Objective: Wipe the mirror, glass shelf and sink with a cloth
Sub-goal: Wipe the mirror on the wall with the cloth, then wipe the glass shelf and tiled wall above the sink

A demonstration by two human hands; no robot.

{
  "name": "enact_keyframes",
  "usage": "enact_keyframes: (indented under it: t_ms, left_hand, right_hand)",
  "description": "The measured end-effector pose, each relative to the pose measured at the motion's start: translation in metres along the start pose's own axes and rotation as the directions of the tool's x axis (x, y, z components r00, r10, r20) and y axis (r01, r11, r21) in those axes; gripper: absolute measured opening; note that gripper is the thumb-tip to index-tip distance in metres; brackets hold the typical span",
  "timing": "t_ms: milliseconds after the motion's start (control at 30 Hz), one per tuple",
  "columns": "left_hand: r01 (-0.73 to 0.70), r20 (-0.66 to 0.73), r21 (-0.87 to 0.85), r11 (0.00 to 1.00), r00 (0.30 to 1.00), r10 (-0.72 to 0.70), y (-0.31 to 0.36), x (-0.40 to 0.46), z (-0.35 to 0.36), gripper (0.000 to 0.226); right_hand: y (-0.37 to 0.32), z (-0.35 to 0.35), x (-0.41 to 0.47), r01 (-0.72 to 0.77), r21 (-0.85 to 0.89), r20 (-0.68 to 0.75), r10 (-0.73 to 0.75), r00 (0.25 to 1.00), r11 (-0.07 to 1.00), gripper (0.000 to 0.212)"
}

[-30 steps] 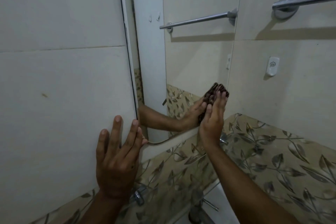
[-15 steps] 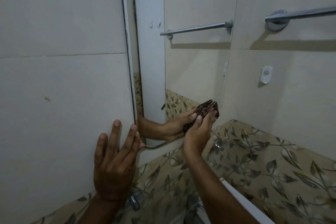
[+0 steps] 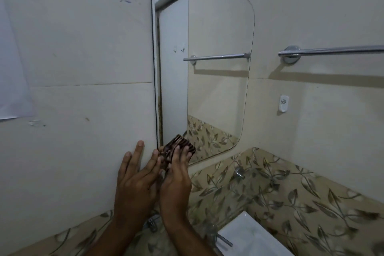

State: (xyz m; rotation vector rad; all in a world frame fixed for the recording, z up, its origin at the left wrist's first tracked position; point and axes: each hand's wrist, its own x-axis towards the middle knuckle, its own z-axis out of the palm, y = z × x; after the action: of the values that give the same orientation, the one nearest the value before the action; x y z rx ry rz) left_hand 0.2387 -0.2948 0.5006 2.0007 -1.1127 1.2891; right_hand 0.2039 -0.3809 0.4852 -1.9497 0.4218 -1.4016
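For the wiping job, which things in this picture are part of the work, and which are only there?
Part of the job:
- mirror
- dark striped cloth, pressed to the mirror's lower left corner by the right hand
- sink
- left hand, flat on the wall

Only there:
- towel bar
- white wall hook
- tap
- paper sheet

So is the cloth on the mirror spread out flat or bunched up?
Bunched up: the striped cloth sits as a ridged wad under the right hand's straight fingers at the mirror's lower left corner.
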Motion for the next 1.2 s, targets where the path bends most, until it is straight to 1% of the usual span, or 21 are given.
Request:
enact_keyframes:
  t_ms: [67,167,200,233,267,300,333,400,500,600,667,733,767,833,867,933,967,1000,1033,1100,1200]
  left_hand:
    - [-0.001,0.056,-0.027,1.0,0.998,0.003,0.001,-0.003,-0.01,0.04]
    - [0.058,0.139,-0.073,0.996,0.989,-0.047,-0.002,-0.019,-0.032,0.037]
    - [0.107,0.155,-0.095,0.99,0.984,-0.091,-0.003,-0.027,-0.04,0.034]
    - [0.181,0.179,-0.124,0.976,0.971,-0.157,-0.002,-0.035,-0.048,0.031]
    - [0.28,0.221,-0.158,0.947,0.945,-0.243,-0.001,-0.043,-0.057,0.029]
    - [0.381,0.27,-0.191,0.905,0.906,-0.325,0.001,-0.05,-0.065,0.027]
    - [0.468,0.316,-0.22,0.856,0.864,-0.391,0.003,-0.054,-0.072,0.025]
    - [0.601,0.403,-0.252,0.759,0.778,-0.482,0.007,-0.061,-0.081,0.018]
    - [0.698,0.529,-0.275,0.661,0.684,-0.502,0.016,-0.059,-0.086,0.019]
    - [0.744,0.586,-0.328,0.582,0.644,-0.492,0.031,-0.051,-0.091,0.021]
    - [0.778,0.598,-0.432,0.456,0.626,-0.5,0.043,-0.043,-0.094,0.024]
    - [0.793,0.606,-0.512,0.33,0.606,-0.516,0.052,-0.038,-0.094,0.027]
    - [0.799,0.588,-0.521,0.3,0.591,-0.552,0.054,-0.036,-0.093,0.024]
    - [0.833,0.548,-0.5,0.237,0.516,-0.658,0.053,-0.037,-0.09,0.013]
    - [0.857,0.54,-0.486,0.171,0.448,-0.713,0.048,-0.039,-0.088,0.016]
    - [0.873,0.578,-0.485,-0.05,0.277,-0.767,0.041,-0.042,-0.088,0.022]
    - [0.851,0.612,-0.502,-0.155,0.222,-0.759,0.04,-0.041,-0.089,0.023]
    - [0.829,0.64,-0.513,-0.222,0.197,-0.742,0.039,-0.039,-0.09,0.023]
    - [0.821,0.656,-0.519,-0.238,0.204,-0.727,0.041,-0.037,-0.091,0.024]
    - [0.821,0.658,-0.531,-0.211,0.243,-0.713,0.047,-0.031,-0.091,0.026]
    - [0.819,0.664,-0.538,-0.2,0.266,-0.699,0.05,-0.022,-0.088,0.03]
  right_hand:
    - [-0.012,-0.014,-0.005,-0.061,0.048,0.035,0.06,0.998,0.997,0.054]
    - [-0.006,-0.047,0.0,-0.308,0.206,0.081,0.298,0.951,0.929,0.044]
    - [0.001,-0.056,0.004,-0.422,0.298,0.13,0.401,0.907,0.856,0.037]
    - [0.009,-0.063,0.008,-0.554,0.425,0.209,0.518,0.829,0.716,0.03]
    - [0.015,-0.069,0.01,-0.664,0.539,0.32,0.604,0.73,0.518,0.026]
    - [0.018,-0.075,0.011,-0.729,0.598,0.419,0.646,0.638,0.333,0.025]
    - [0.019,-0.08,0.012,-0.756,0.616,0.482,0.653,0.585,0.222,0.025]
    - [0.015,-0.088,0.012,-0.775,0.608,0.538,0.629,0.561,0.171,0.025]
    - [-0.002,-0.091,0.012,-0.77,0.609,0.581,0.554,0.596,0.189,0.025]
    - [-0.024,-0.086,0.007,-0.746,0.62,0.594,0.476,0.648,0.242,0.023]
    - [-0.034,-0.083,0.001,-0.735,0.621,0.596,0.444,0.669,0.274,0.021]
    - [-0.044,-0.08,-0.007,-0.755,0.611,0.637,0.418,0.647,0.239,0.021]
    - [-0.047,-0.079,-0.011,-0.767,0.601,0.655,0.411,0.634,0.224,0.021]
    - [-0.045,-0.08,-0.015,-0.778,0.574,0.669,0.402,0.626,0.256,0.022]
    - [-0.042,-0.082,-0.016,-0.776,0.558,0.668,0.396,0.63,0.294,0.023]
    - [-0.031,-0.087,-0.017,-0.759,0.516,0.663,0.377,0.647,0.396,0.024]
    - [-0.027,-0.088,-0.019,-0.743,0.491,0.659,0.364,0.658,0.454,0.025]
    - [-0.025,-0.089,-0.022,-0.719,0.464,0.658,0.341,0.671,0.518,0.028]
    - [-0.025,-0.089,-0.026,-0.685,0.43,0.66,0.312,0.683,0.588,0.032]
    - [-0.028,-0.085,-0.038,-0.59,0.359,0.671,0.239,0.702,0.723,0.041]
    - [-0.033,-0.081,-0.049,-0.356,0.292,0.626,0.105,0.773,0.888,0.046]
